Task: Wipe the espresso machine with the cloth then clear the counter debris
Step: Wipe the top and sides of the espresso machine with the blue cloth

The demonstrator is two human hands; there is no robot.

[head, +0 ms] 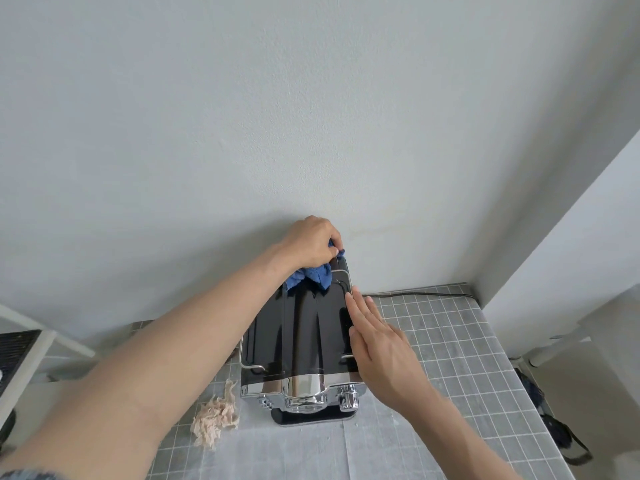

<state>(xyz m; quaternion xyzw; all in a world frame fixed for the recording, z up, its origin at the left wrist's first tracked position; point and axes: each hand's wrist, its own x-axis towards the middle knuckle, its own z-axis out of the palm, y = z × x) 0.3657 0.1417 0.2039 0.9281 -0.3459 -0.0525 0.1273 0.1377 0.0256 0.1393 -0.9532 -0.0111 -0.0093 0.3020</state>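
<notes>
Fingers [334, 245] of left hand [310, 242] bunched round blue cloth [313, 277] at machine's 12 o'clock; right hand [375, 344] flat, open, at 3. Cloth soft, limp: grip wadded. Espresso machine [299, 337] glossy, prob. slippery, mid-counter.

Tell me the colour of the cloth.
Blue; the cloth shows in the head view, bunched under the left hand at the machine's back edge.

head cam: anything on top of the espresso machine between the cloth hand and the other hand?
No. In the head view the left hand bunches the blue cloth at the espresso machine's rear edge; the right hand rests flat on its right side. Only bare glossy black top lies between.
</notes>
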